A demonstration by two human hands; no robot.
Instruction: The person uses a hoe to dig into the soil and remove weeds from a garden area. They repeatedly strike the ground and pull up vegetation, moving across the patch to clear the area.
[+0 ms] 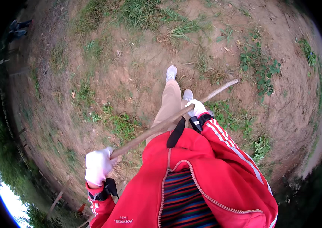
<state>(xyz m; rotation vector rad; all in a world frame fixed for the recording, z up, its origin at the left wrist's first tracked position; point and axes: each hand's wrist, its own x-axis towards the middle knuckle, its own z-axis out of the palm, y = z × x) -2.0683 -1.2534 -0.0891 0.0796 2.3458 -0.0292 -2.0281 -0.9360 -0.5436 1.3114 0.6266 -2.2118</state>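
Note:
A long wooden pole slants across the front of my body, rising from lower left to upper right. My left hand, in a white glove, grips its lower-left end. Further along, my right hand, also gloved in white, closes around the shaft by my right leg. Past that hand the pale, worn far end sticks out over the soil; whether it touches the ground I cannot tell. Black straps with small devices circle both wrists over red sleeves. A black strap hangs from the red jacket.
Bare earth carries grass tufts ahead and leafy weeds at right, plus weeds by my left side. My pale shoes stand one before the other. Part of another person shows far left. A rail fence edges the left.

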